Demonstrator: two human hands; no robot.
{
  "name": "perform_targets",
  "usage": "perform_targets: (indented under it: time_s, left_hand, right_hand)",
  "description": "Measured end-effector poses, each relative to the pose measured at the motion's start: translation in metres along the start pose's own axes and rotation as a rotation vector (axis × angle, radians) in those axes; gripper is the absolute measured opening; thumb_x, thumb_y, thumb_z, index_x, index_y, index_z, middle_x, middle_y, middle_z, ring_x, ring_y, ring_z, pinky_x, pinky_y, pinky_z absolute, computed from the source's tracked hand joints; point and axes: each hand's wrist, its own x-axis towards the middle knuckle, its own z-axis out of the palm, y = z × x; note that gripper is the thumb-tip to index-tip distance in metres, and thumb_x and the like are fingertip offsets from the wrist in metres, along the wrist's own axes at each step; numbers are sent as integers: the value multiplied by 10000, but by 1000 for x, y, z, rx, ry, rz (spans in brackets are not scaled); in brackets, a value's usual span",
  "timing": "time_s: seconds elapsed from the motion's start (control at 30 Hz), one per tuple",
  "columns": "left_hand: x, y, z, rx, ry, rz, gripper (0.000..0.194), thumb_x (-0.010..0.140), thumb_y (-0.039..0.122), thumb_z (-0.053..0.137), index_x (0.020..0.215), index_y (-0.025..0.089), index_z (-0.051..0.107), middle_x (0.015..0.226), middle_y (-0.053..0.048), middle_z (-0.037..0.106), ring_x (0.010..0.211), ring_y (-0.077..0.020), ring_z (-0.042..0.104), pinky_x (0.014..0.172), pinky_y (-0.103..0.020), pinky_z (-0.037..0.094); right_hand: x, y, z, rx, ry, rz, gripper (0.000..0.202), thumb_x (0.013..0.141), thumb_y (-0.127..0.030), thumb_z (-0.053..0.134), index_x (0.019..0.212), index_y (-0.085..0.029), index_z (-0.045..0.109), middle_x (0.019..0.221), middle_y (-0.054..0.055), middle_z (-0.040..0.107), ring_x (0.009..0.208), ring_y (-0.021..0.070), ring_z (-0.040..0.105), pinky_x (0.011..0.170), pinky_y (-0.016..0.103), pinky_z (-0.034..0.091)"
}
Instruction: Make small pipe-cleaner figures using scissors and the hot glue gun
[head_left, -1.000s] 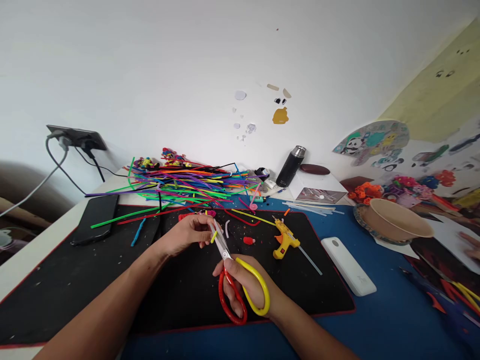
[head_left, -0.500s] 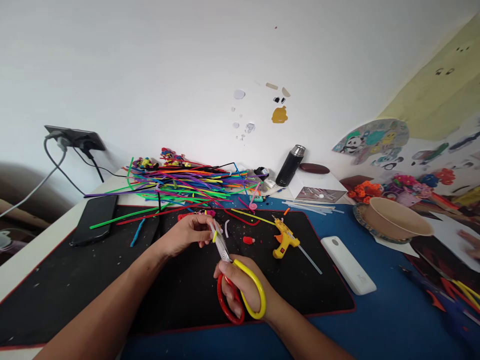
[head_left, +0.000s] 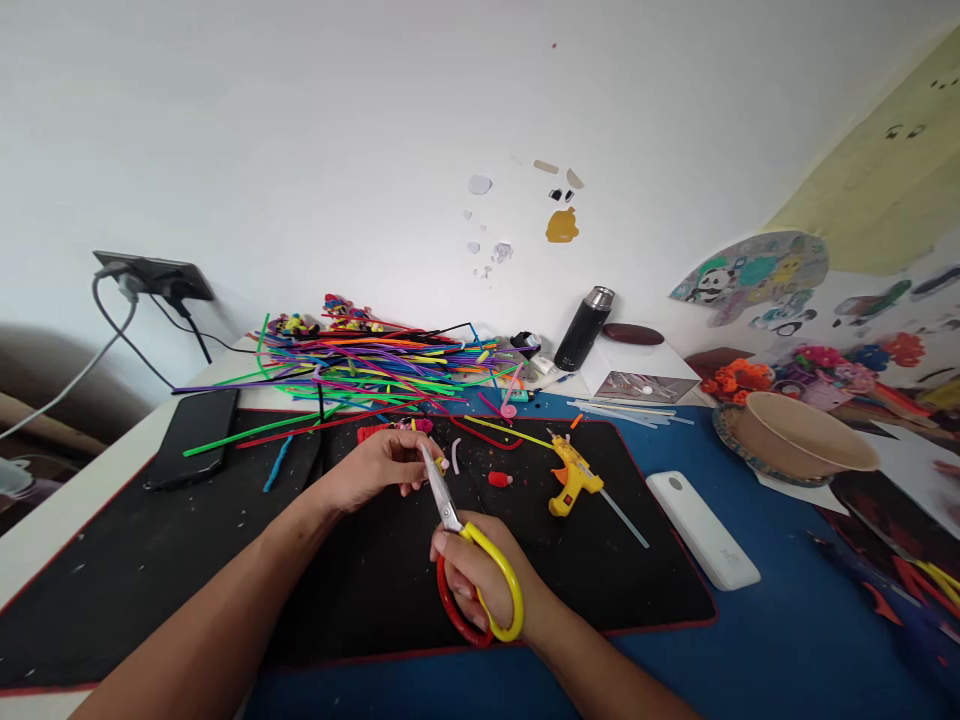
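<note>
My right hand (head_left: 480,565) grips a pair of scissors (head_left: 448,512) with one red and one yellow handle loop. Their blades point away from me and lie nearly together, tips close to my left fingers. With fingertips pinched, my left hand (head_left: 382,465) holds a short yellow pipe cleaner piece (head_left: 441,465) beside the blades; most of it is hidden by the fingers and the blades. Just beyond that hand lies a red and magenta fuzzy piece (head_left: 373,432). A pale curved strip (head_left: 456,456) and a small red fuzzy roll (head_left: 499,479) rest on the black mat (head_left: 360,590).
A heap of coloured pipe cleaners (head_left: 375,365) spreads along the wall. To the right are a yellow glue gun (head_left: 574,475), a white power bank (head_left: 703,530), a black flask (head_left: 585,330) and a beige bowl (head_left: 806,435). A phone (head_left: 191,437) lies left.
The scissor blades have come together, and the yellow piece that stood across them now shows only as a small bit beside them. The left hand has hardly moved.
</note>
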Motion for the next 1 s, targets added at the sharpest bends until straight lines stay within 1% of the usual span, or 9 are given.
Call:
perform_targets:
  time_s: [0.2,0.27,0.37,0.47,0.6,0.7,0.8,0.87,1.0]
  left_hand:
    - [1,0,1,-89,104,8,314,702,346,917,921,151,805,764,-50,730,576,-118,558,520,-227,458]
    - [1,-1,0,-140,142,0,336,689,352,931,917,145,798,700,-26,699,545,-111,548,513,-229,458]
    - [3,-2,-1,-212,213,6,368,665,370,953,914,149,796,628,6,651,509,-109,536,485,-229,447]
    - [4,-2,-2,-270,293,58,353,644,338,970,899,154,809,724,-10,694,537,-98,543,482,-217,429]
    - [5,0,-2,-335,350,114,293,658,300,963,866,150,820,802,-17,708,560,-76,517,507,-212,429]
    - [5,3,0,-353,375,140,293,644,305,968,847,150,824,776,-17,698,555,-77,505,504,-211,420]
    - [4,7,2,-333,401,164,310,618,321,974,833,154,826,767,-21,696,557,-86,511,500,-215,415]
    - [3,10,4,-318,419,182,291,609,330,973,783,161,813,784,-24,701,562,-91,519,499,-217,411]
    - [2,11,4,-282,444,201,247,629,321,958,720,174,782,743,-7,682,567,-95,523,509,-218,402]
  right_hand:
    - [-4,-5,-4,20,-65,-30,525,848,-670,729,890,-161,610,483,-112,456,275,47,336,307,178,245]
    - [-5,-10,-6,11,-15,-71,561,848,-704,714,914,-156,618,483,-112,453,274,46,325,303,180,247]
    - [-3,-17,-12,-41,111,-113,613,850,-756,680,948,-153,627,481,-112,448,277,49,319,302,182,258]
    - [-2,-19,-21,-176,184,-101,639,865,-790,634,978,-162,625,471,-110,449,282,63,341,310,184,269]
    - [-5,-21,-32,-398,199,-12,594,885,-766,628,1024,-188,625,510,-96,485,314,84,403,342,196,295]
    - [-11,-29,-32,-689,165,22,470,907,-653,684,1045,-203,681,600,-57,562,419,105,501,435,216,344]
    - [-14,-40,-22,-1139,118,-40,352,860,-548,780,997,-226,745,736,7,698,640,170,645,562,246,367]
    - [-12,-45,-13,-1361,87,-62,352,864,-514,778,1096,-251,761,841,43,770,762,226,713,618,270,385]
    - [-2,-53,3,-1567,14,-94,338,915,-401,716,1210,-240,747,999,92,810,914,284,759,715,309,448]
